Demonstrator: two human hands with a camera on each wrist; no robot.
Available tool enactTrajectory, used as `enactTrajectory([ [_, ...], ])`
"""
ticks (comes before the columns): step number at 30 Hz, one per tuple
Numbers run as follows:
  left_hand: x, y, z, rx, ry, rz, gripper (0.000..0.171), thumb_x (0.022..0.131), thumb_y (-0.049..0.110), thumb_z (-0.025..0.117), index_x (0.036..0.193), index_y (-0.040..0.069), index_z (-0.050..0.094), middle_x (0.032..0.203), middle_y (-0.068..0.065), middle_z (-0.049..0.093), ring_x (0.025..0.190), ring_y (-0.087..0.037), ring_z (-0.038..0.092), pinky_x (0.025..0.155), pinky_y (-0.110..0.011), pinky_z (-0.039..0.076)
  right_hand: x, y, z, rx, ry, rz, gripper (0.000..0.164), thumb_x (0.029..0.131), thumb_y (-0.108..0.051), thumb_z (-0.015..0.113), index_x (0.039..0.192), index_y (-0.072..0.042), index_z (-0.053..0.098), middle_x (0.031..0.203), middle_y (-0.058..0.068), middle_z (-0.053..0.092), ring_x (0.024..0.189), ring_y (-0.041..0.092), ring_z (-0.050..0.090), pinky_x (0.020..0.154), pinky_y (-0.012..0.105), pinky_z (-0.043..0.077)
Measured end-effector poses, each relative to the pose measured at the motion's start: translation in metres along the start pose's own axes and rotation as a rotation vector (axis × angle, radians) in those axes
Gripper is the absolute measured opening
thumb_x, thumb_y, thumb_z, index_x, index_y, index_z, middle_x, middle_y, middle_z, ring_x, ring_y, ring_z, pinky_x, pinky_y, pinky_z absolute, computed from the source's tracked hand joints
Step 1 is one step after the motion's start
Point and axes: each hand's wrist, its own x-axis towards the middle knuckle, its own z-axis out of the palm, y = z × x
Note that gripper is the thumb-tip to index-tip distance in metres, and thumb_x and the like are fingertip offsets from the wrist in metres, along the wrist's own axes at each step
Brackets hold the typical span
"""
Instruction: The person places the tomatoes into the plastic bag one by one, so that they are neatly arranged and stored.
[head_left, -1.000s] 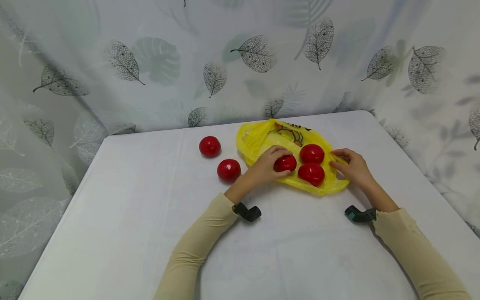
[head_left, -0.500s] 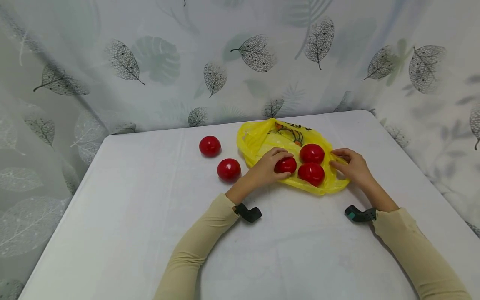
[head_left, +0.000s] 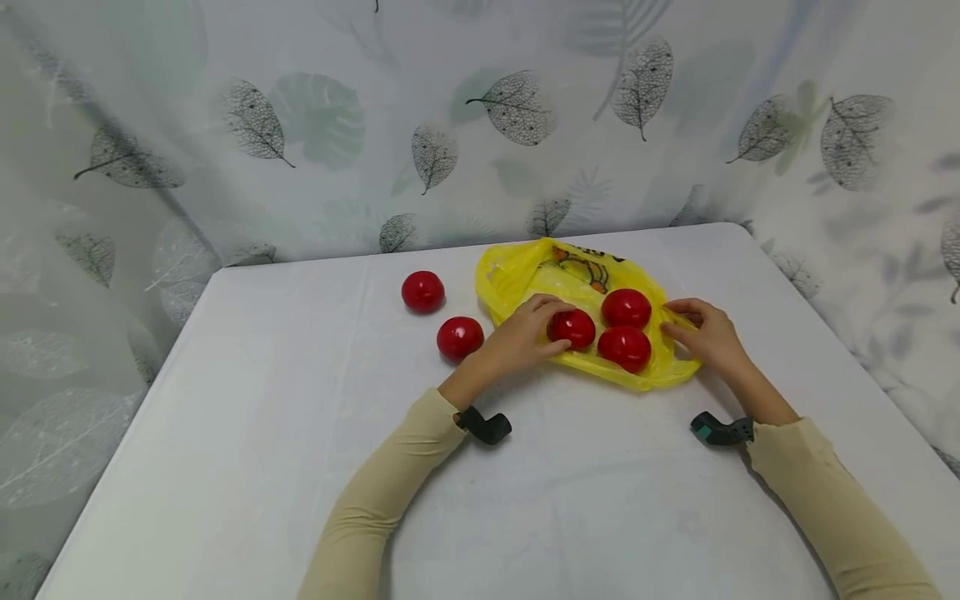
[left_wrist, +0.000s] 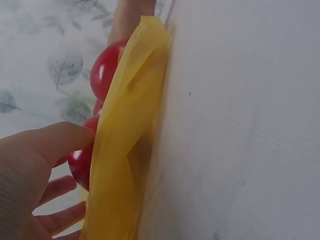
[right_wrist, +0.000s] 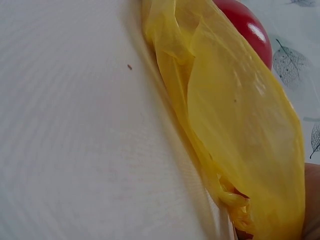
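A yellow plastic bag (head_left: 517, 275) lies flattened at the back of the table, three glossy red round fruits, like tomatoes, on it. Around the left side of the nearest-left red fruit (head_left: 573, 328), my left hand (head_left: 516, 340) has its fingers loosely spread. In the left wrist view the thumb overlaps this fruit's edge, and gaps show beside the other fingers. My right hand (head_left: 707, 335) pinches the bag's right edge with thumb and fingers. Close to it are the other two fruits, one behind (head_left: 626, 307) and one in front (head_left: 624, 348). Bag film hides most of the right fingers in the right wrist view.
Two more red fruits rest on the white table (head_left: 300, 433) left of the bag: one farther back (head_left: 423, 292), one close to the left wrist (head_left: 460, 337). A leaf-print curtain (head_left: 315, 192) hangs behind the table. Each wrist wears a small black camera (head_left: 487, 427).
My left hand has drawn back slightly left and loosened from the red fruit, which stays on the bag and now shows more of its surface. The right hand keeps its place.
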Motion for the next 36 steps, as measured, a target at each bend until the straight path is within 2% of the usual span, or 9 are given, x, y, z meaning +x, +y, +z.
enactTrajectory([
  [9,-0.009,0.001,-0.009,-0.013,0.012,-0.013,0.051,0.094,0.027,0.066,0.14,0.015,0.05,0.141,-0.005,0.047,0.13,-0.017,0.045,0.106,-0.028,0.042,-0.001,0.003,0.002,0.0,-0.008,-0.003,0.051,0.099,-0.027,0.057,0.135,0.007,0.046,0.134,0.031,0.047,0.124,0.046,0.045,0.106,0.057,0.037],
  [16,-0.02,-0.001,-0.018,-0.056,0.08,0.01,0.046,0.093,0.022,0.067,0.136,0.012,0.055,0.139,-0.005,0.049,0.13,-0.018,0.046,0.108,-0.03,0.041,-0.001,0.003,0.004,0.002,-0.01,-0.008,0.051,0.099,-0.026,0.057,0.135,0.007,0.046,0.134,0.031,0.048,0.124,0.046,0.045,0.106,0.058,0.037],
  [26,-0.033,-0.007,-0.032,0.006,0.127,-0.003,0.045,0.091,0.021,0.07,0.132,0.009,0.059,0.137,-0.008,0.052,0.129,-0.022,0.047,0.106,-0.034,0.044,0.0,0.002,0.002,-0.003,-0.007,-0.001,0.051,0.099,-0.025,0.057,0.136,0.007,0.045,0.135,0.031,0.046,0.125,0.047,0.043,0.106,0.059,0.037],
  [31,-0.04,-0.014,-0.037,0.014,0.168,0.006,0.042,0.09,0.019,0.071,0.129,0.007,0.061,0.134,-0.009,0.054,0.128,-0.023,0.049,0.108,-0.033,0.042,0.0,0.002,0.0,-0.015,-0.012,-0.008,0.052,0.099,-0.027,0.057,0.136,0.007,0.045,0.135,0.031,0.047,0.123,0.046,0.044,0.106,0.059,0.037],
  [36,-0.049,-0.02,-0.043,0.017,0.178,-0.006,0.042,0.09,0.018,0.071,0.129,0.008,0.061,0.134,-0.008,0.053,0.127,-0.023,0.048,0.109,-0.035,0.041,0.001,0.002,0.001,-0.011,-0.017,-0.005,0.052,0.099,-0.029,0.057,0.136,0.006,0.045,0.135,0.031,0.047,0.124,0.046,0.043,0.106,0.059,0.037],
])
